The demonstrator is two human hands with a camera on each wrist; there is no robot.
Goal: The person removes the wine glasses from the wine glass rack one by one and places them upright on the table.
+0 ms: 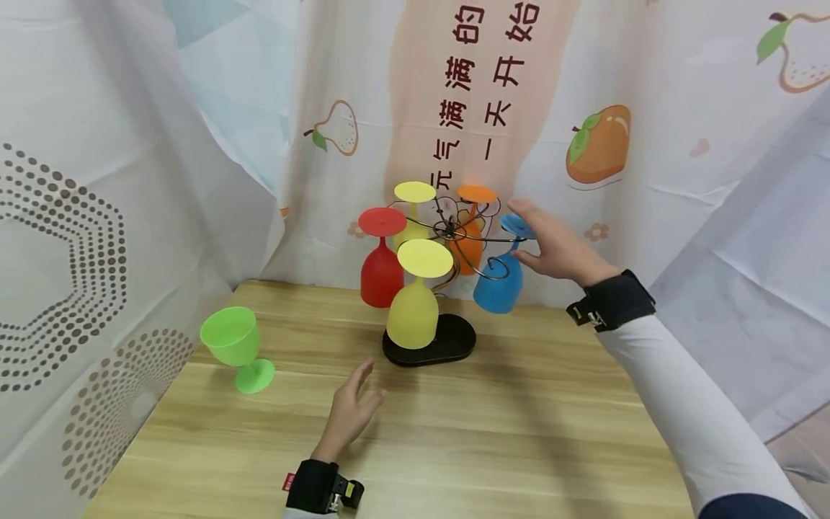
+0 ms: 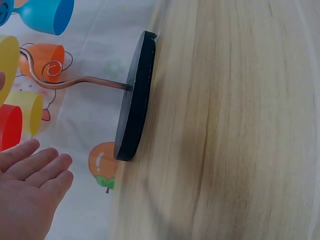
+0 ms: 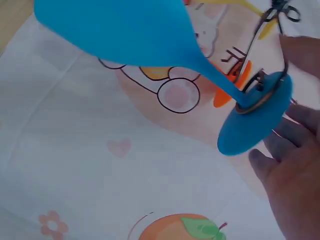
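Note:
A blue goblet (image 1: 498,282) hangs upside down in a wire loop of the rack, tilted in the head view. My right hand (image 1: 551,241) is at its round foot (image 3: 257,117), fingers spread around the foot's edge and slightly blurred. Red (image 1: 382,275), orange (image 1: 468,245) and two yellow goblets, the nearer (image 1: 415,317) and the farther (image 1: 410,232), also hang inverted from the metal rack (image 1: 450,229). The rack stands on a black oval base (image 1: 457,339). My left hand (image 1: 350,414) hovers in front of it, palm turned up, fingers extended and holding nothing.
A bright green goblet (image 1: 235,339) stands upright on the left of the wooden table (image 1: 519,432). A printed curtain (image 1: 259,238) with fruit drawings and lettering hangs close behind the rack and along both sides.

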